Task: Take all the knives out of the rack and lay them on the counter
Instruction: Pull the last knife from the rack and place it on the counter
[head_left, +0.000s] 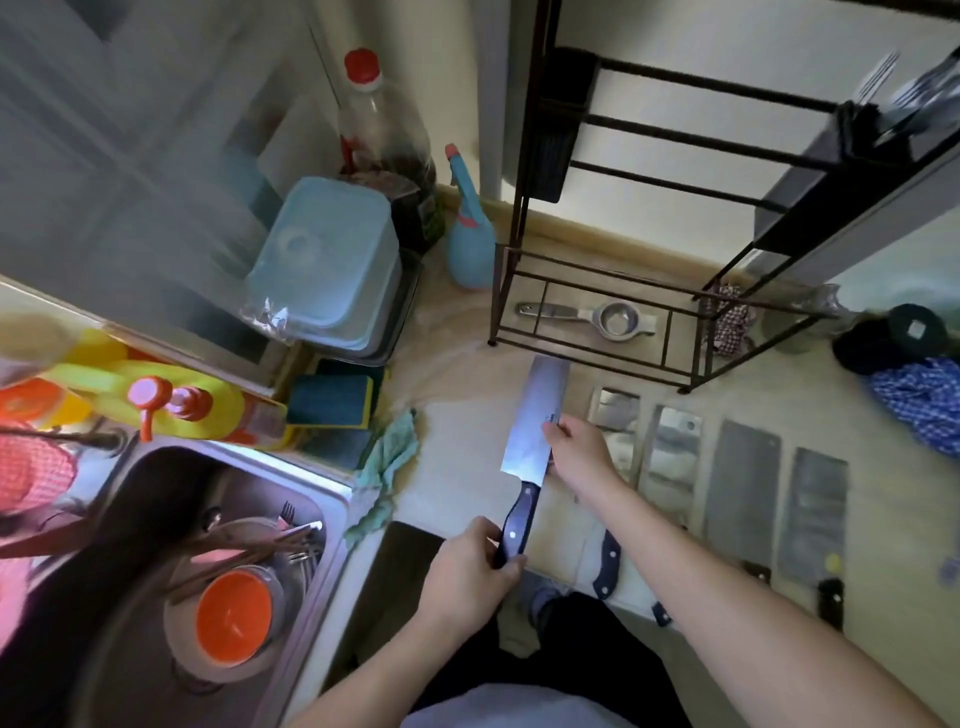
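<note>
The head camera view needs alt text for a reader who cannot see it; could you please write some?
A person holds a large knife over the counter, left hand gripping its handle, right hand touching the blade. Four more knives lie in a row to the right, before a black rack. A sink of dishes sits left.

A pale beige counter fills the centre, edged at 12 o'clock by a tan backsplash strip under a cream wall. At 8 o'clock sits a steel sink holding dishes. At 10 o'clock a blurred window gives soft daylight. Dark floor shows at 6 o'clock.
</note>
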